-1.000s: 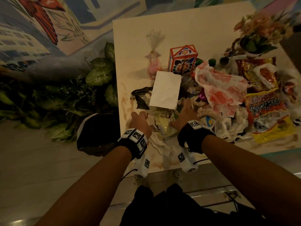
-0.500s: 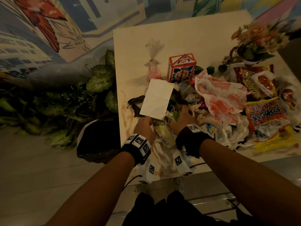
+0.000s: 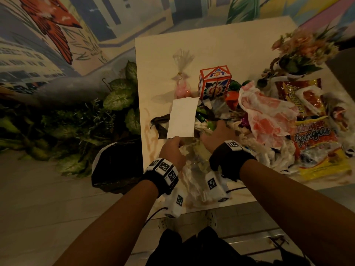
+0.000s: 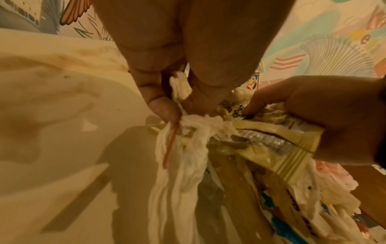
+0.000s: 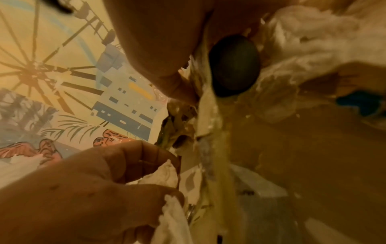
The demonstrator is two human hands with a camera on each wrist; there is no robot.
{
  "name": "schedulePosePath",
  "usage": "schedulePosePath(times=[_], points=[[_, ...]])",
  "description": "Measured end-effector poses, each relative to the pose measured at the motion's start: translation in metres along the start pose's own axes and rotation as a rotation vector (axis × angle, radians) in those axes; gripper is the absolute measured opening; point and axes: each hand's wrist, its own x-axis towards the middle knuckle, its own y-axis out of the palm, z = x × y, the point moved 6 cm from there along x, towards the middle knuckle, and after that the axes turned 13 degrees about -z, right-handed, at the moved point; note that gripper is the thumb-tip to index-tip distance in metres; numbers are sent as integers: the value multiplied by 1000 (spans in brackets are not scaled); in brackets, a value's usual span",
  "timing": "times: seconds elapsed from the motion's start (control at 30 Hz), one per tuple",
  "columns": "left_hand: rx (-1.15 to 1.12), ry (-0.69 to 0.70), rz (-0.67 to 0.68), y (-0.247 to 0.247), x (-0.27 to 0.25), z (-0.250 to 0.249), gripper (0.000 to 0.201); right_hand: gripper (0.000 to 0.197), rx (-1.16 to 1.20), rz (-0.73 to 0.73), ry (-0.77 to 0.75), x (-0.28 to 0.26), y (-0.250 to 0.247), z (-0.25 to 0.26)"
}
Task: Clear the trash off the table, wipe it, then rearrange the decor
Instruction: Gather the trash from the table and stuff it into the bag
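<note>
- L hand [image 3: 171, 148] fingers [image 4: 160, 105]: curled, thumb and forefinger pinching a white tissue [image 4: 183, 148] together w/ a thin red stick [image 4: 171, 145]; tissue hangs down below the pinch, over the bench [image 3: 221, 47].
- L hand also carries a white paper [image 3: 182, 118], upright above the knuckles in head view; its lower edge meets the fingers.
- R hand [image 3: 219, 137] fingers [image 4: 263, 99]: curled down into the trash pile, gripping a pale yellow wrapper [image 4: 282, 148] w/ foil inside; thumb side lies on the wrapper's near edge. R wrist view is blurred; a dark oval shape sits by the fingers, ID not possible.
- Both hands close together at the bench's near-left part, wrapper and tissue touching between them.
- Trash location: heaped on the bench from ctr to right edge. Incl. a white-orange bag [image 3: 269, 116], a red-yellow chip bag [image 3: 317, 139] at far right, more snack bags behind it, crumpled white paper near the R wrist.
- Brown smears on the bench surface at left of the L hand.
- Decor: red-white floral box [image 3: 214, 83] upright behind the pile; clear tied pouch [image 3: 181, 77] w/ pink contents just left of the box; flower pot [image 3: 299, 54] at the far-right corner.
- Floor, left of bench: black bin bag [image 3: 115, 166], open; green plants [image 3: 76, 121] beyond it.
</note>
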Motion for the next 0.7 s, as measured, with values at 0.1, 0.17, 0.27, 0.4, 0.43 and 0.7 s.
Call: schedulePosePath(times=[0.1, 0.17, 0.27, 0.4, 0.43, 0.7], points=[[-18, 36, -6, -4, -2, -8, 31, 67, -117, -50, -113, -3, -14, 9], [-8, 38, -8, -4, -1, -10, 35, 65, -200, -81, -196, -5, -25, 15], [-2, 58, -10, -5, 0, -15, 36, 65, -303, -148, -295, -6, -44, 22], [-6, 106, 4, -6, 1, -23, 37, 59, -361, -196, -314, -1, -65, 24], [-7, 117, 5, -6, 1, -26, 38, 55, -341, -186, -293, 1, -70, 22], [-63, 208, -22, -13, -2, -53, 38, 46, -183, -205, -270, 10, -109, 11]])
